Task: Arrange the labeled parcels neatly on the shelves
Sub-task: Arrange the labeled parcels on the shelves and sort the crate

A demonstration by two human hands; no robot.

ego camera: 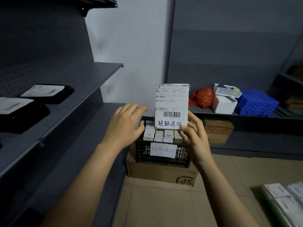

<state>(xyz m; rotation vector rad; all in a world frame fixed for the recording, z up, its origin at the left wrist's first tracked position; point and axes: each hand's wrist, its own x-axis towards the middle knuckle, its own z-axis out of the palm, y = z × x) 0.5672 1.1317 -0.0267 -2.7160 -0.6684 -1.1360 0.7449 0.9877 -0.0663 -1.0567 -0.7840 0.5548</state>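
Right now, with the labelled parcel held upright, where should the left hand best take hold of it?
Probably its bare left edge, coming from the left. The labelled parcel stands upright, the right hand pinches only its lower right corner, and the open left hand hovers on that side.

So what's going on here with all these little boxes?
A person is sorting parcels. Their right hand holds up a white labeled parcel by its lower corner, label facing them, above a black crate packed with small labeled boxes. The crate sits on a cardboard box. The left hand is open beside the crate's left rim, holding nothing. Two black parcels already lie on the shelf to the left.
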